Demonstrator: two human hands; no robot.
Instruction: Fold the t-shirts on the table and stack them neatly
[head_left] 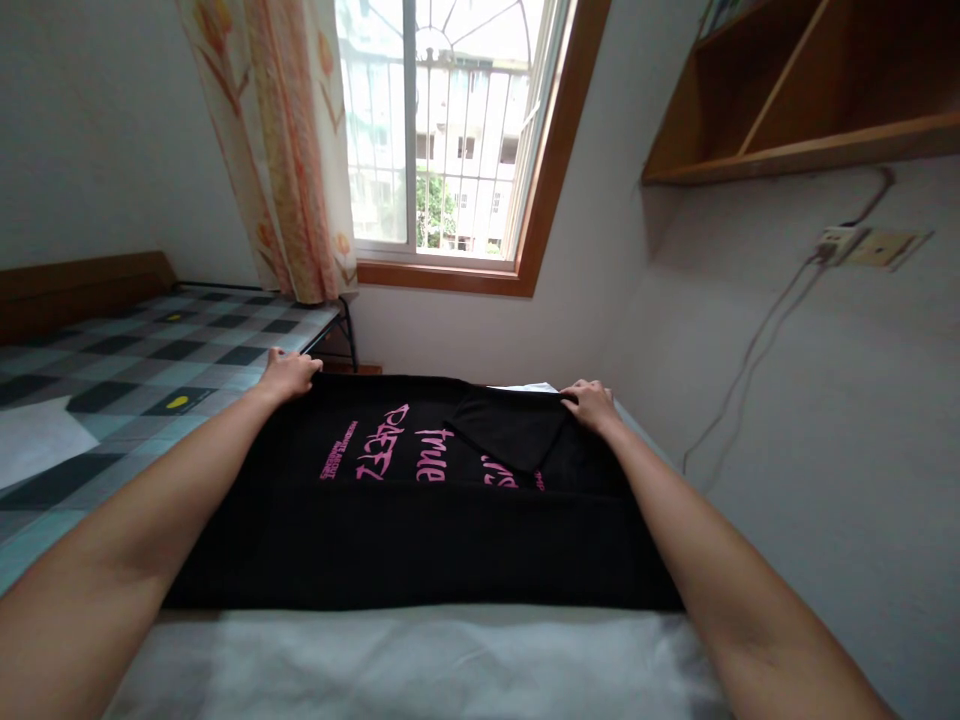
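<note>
A black T-shirt [420, 550] with pink lettering lies sideways across a white-covered surface [435, 660]. Its near side is folded over and covers part of the print. At the far right, a sleeve [514, 425] lies turned inward over the letters. My left hand [291, 374] is closed on the shirt's far left corner, fingers curled over the edge. Over at the far right edge, near the sleeve, my right hand [590, 404] pinches the cloth. Both arms reach forward, one along each side of the shirt.
To the left is a bed with a checked cover [217, 345] and a white sheet of paper or cloth [41, 440] on it. A curtain [281, 150] hangs beside the barred window [465, 150]. On the right wall are a wooden shelf [810, 145], a socket [840, 240] and a hanging cable [739, 375].
</note>
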